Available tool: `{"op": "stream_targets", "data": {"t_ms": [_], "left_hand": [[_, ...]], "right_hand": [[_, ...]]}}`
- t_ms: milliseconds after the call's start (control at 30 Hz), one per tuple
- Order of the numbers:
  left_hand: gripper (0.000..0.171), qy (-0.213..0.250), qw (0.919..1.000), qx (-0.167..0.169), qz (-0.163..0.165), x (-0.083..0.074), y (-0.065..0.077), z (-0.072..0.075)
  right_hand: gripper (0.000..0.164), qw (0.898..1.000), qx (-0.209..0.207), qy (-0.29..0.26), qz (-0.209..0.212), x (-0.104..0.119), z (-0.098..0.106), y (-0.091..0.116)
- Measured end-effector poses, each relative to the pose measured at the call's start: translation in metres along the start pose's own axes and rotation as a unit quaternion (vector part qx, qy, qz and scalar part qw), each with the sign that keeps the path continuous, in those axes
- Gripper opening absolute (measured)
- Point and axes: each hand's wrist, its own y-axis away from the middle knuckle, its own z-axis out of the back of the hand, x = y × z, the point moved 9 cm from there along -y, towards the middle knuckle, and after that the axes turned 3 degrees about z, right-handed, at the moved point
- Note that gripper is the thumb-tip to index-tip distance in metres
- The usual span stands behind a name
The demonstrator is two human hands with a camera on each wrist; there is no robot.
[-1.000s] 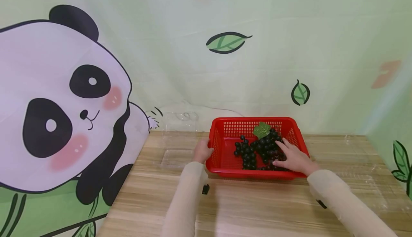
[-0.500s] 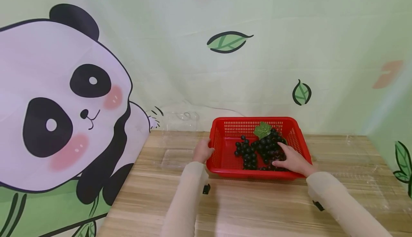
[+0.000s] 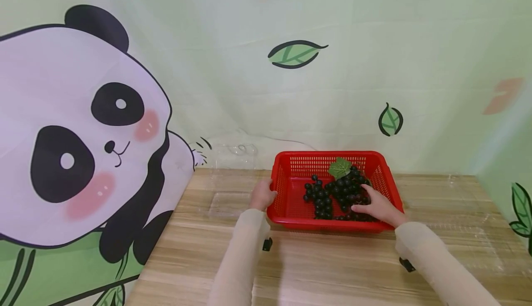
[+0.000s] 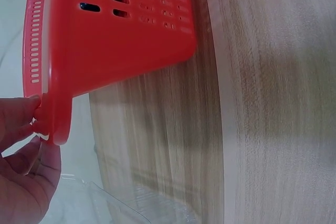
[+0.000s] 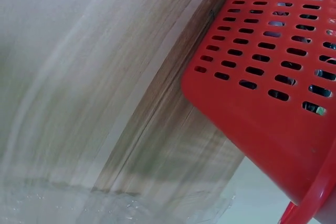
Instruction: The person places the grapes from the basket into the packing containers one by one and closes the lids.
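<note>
A red plastic basket (image 3: 291, 223) stands on the wooden table, its walls pierced with slots. Inside lie a bunch of dark grapes (image 3: 319, 200) at the middle and another bunch of grapes (image 3: 346, 190) to its right, topped by a green leaf (image 3: 340, 168). My left hand (image 3: 262, 195) grips the basket's left rim; the left wrist view shows thumb and fingers pinching that red rim (image 4: 59, 93). My right hand (image 3: 380, 208) reaches over the basket's right side, thumb and fingers curved round the right-hand grapes. Its other fingertips are hidden. In the right wrist view only the basket's slotted wall (image 5: 252, 93) appears, without the hand.
A clear plastic container (image 3: 230, 204) stands left of the basket, its lid upright behind. More clear plastic containers (image 3: 474, 241) lie at the right. A panda-printed cloth (image 3: 232, 88) hangs behind the table (image 3: 332, 264).
My right hand's spread fingers have drawn in and curved round the right-hand grapes. The left hand keeps its grip on the rim, and the basket stays in place.
</note>
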Motion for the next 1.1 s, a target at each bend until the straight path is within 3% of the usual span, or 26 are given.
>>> {"op": "stream_targets", "data": {"t_ms": [400, 667, 1100], "left_hand": [[0.032, -0.008, 1.0, 0.002, 0.0, -0.003, 0.002, 0.001], [0.033, 0.012, 0.9998, 0.007, 0.012, -0.002, 0.001, 0.0], [0.03, -0.001, 0.9999, -0.003, 0.013, 0.002, -0.001, -0.001]], "right_hand": [[0.091, 0.995, 0.036, -0.069, -0.058, -0.011, -0.01, -0.002], [0.087, 0.992, 0.045, -0.101, -0.065, -0.013, -0.012, -0.003], [0.083, 0.991, 0.04, -0.112, -0.064, -0.013, -0.014, -0.004]]}}
